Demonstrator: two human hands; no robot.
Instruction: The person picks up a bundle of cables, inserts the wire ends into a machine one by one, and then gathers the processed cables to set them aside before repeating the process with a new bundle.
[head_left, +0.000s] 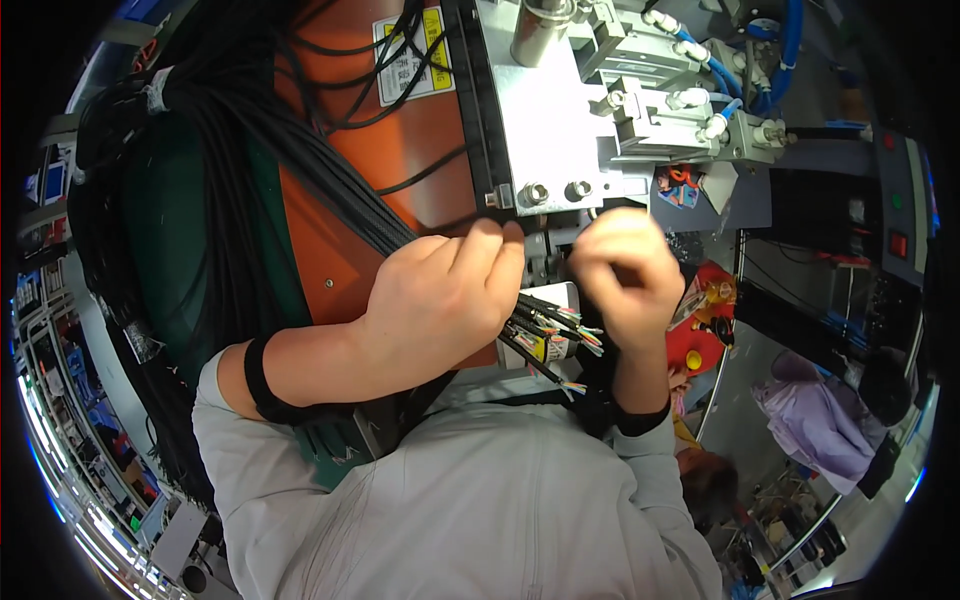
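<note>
White-and-yellow printed label (405, 72) on orange counter (350, 285). Black cable bundle (335, 180) crosses counter, long axis slanting from upper left down to right; stripped coloured wire ends (588, 341) point right. Your left hand (445, 285): grip curled round bundle. Your right hand (632, 275): blurred, fingers bent, near metal fixture (550, 125); cannot tell whether grip holds anything.

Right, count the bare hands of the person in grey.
2: the left hand around the black cable bundle, whose coloured wire ends stick out beyond it, and the motion-blurred right hand to its right. Neither hand is hidden, though some fingertips are.
</note>
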